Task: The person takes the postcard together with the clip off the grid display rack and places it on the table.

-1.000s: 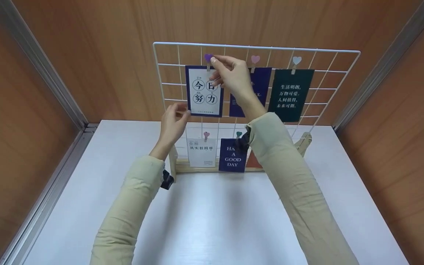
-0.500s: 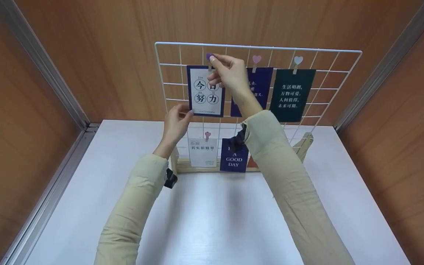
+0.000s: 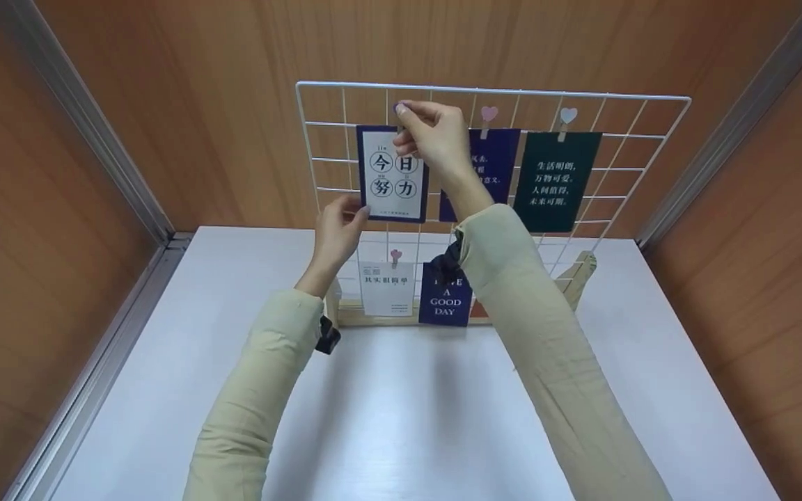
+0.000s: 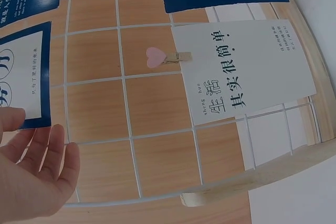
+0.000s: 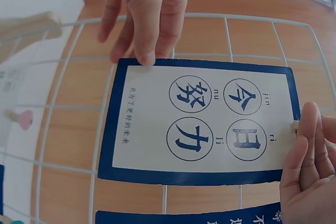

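A white card with a dark blue border (image 3: 392, 202) hangs at the upper left of a white wire grid rack (image 3: 484, 90). My left hand (image 3: 337, 233) pinches its lower left corner, the thumb in front and the other fingers behind, as the left wrist view also shows. At the card's top edge my right hand (image 3: 439, 139) pinches a small wooden clothespin (image 5: 296, 125) with a purple heart (image 3: 399, 106). Thumb and fingers hide most of that heart. In the right wrist view the card's printed face (image 5: 199, 119) is turned to the camera.
Beside it hang a dark blue card (image 3: 495, 156) and a green card (image 3: 557, 181) on heart clothespins. Lower down are a white card (image 3: 387, 296) and a blue card (image 3: 445, 309); an orange one is mostly behind my right sleeve. The rack's wooden base (image 3: 373, 320) stands on a white table (image 3: 387, 417).
The rack and both hands sit slightly farther right in view. My left thumb now laps a little over the card's corner, and my right fingers cover more of the purple heart.
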Action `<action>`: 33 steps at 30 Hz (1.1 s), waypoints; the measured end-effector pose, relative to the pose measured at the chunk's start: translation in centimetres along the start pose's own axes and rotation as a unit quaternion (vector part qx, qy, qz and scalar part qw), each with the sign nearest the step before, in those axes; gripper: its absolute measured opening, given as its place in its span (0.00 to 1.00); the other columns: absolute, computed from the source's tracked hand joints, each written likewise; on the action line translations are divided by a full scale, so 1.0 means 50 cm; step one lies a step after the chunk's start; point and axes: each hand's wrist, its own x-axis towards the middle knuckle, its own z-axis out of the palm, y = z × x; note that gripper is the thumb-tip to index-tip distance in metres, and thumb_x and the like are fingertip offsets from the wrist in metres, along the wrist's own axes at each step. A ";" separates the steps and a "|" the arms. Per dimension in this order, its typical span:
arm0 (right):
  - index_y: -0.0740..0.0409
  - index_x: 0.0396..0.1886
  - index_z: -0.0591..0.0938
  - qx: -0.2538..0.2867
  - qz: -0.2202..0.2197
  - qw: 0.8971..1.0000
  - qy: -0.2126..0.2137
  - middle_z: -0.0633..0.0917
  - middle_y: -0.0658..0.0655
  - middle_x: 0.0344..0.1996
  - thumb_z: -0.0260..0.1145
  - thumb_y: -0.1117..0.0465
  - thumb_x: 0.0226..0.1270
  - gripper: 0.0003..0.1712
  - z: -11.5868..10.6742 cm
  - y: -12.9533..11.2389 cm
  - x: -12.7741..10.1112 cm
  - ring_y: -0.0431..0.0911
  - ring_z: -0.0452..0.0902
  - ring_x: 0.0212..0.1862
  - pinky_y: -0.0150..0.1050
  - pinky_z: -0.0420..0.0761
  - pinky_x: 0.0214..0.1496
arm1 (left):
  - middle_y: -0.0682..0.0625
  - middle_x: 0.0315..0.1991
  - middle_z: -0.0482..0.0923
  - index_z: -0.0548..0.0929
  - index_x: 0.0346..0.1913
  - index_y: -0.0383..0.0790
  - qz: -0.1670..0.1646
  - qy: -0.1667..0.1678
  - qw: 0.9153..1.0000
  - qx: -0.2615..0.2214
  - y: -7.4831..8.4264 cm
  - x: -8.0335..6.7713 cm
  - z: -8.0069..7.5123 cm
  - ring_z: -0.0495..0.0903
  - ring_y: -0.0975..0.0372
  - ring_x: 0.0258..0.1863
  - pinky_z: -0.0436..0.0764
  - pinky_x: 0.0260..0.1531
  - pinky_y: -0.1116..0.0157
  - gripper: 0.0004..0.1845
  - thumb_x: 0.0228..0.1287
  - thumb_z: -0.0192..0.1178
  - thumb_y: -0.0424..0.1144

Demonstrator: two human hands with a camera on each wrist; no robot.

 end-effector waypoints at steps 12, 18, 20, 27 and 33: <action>0.65 0.42 0.79 0.031 -0.025 0.999 0.002 0.78 0.61 0.22 0.59 0.64 0.60 0.12 -0.003 -0.018 -0.011 0.43 0.72 0.20 0.31 0.75 0.26 | 0.44 0.35 0.76 0.76 0.40 0.31 -0.004 0.017 1.000 0.000 -0.002 0.007 0.002 0.74 0.59 0.35 0.71 0.37 0.66 0.08 0.62 0.50 0.30; 0.66 0.40 0.81 0.033 -0.081 0.996 0.018 0.76 0.58 0.18 0.60 0.64 0.59 0.11 0.001 0.014 0.005 0.42 0.69 0.16 0.30 0.70 0.19 | 0.45 0.34 0.77 0.77 0.39 0.31 0.002 0.019 1.000 0.016 0.001 0.009 0.000 0.74 0.59 0.34 0.71 0.37 0.67 0.07 0.61 0.51 0.30; 0.65 0.40 0.81 0.028 -0.099 0.994 0.025 0.75 0.58 0.17 0.60 0.64 0.59 0.11 0.003 0.018 0.003 0.41 0.68 0.15 0.29 0.69 0.18 | 0.45 0.34 0.77 0.77 0.39 0.31 0.005 0.018 1.000 0.020 0.001 0.007 0.000 0.74 0.59 0.34 0.71 0.37 0.66 0.07 0.61 0.51 0.30; 0.63 0.39 0.82 0.036 -0.132 0.990 0.046 0.76 0.60 0.18 0.60 0.64 0.59 0.10 0.007 0.021 -0.004 0.41 0.66 0.13 0.29 0.68 0.16 | 0.46 0.34 0.77 0.77 0.40 0.32 -0.002 0.015 1.000 0.013 -0.001 0.002 0.000 0.74 0.60 0.34 0.72 0.37 0.67 0.07 0.62 0.51 0.30; 0.62 0.39 0.81 0.048 -0.138 0.989 0.039 0.76 0.60 0.20 0.61 0.64 0.59 0.10 -0.001 0.020 -0.012 0.42 0.67 0.14 0.30 0.69 0.18 | 0.47 0.35 0.77 0.77 0.40 0.33 -0.012 0.018 1.000 0.019 -0.002 -0.007 -0.007 0.74 0.60 0.35 0.72 0.37 0.67 0.07 0.62 0.51 0.32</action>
